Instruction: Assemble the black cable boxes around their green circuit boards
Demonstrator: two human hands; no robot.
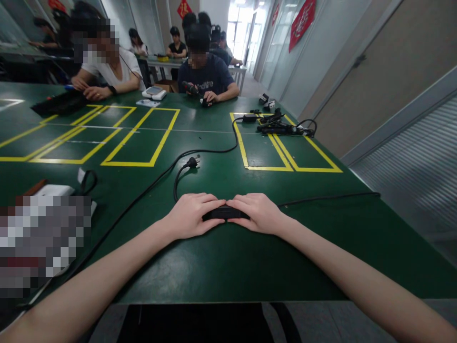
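Note:
Both of my hands grip a black power adapter [226, 212] low over the green table near its front edge. My left hand [194, 215] closes round its left end, thumb on the near side and fingers over the far side. The right end is held the same way by my right hand [257, 213]. Behind my left hand a short black cord curves up to a power plug [193, 163], whose prongs point right. A thinner black cable [332, 196] runs out to the right from behind my right hand. My fingers cover both ends of the adapter.
Yellow tape rectangles [154, 164] mark the green table [171, 271]. A long black cord [185, 153] crosses it to a pile of black cables and adapters [278, 127]. At left lies a blurred-out item [43, 243]. Two co-workers sit across, one holding a tool [191, 89].

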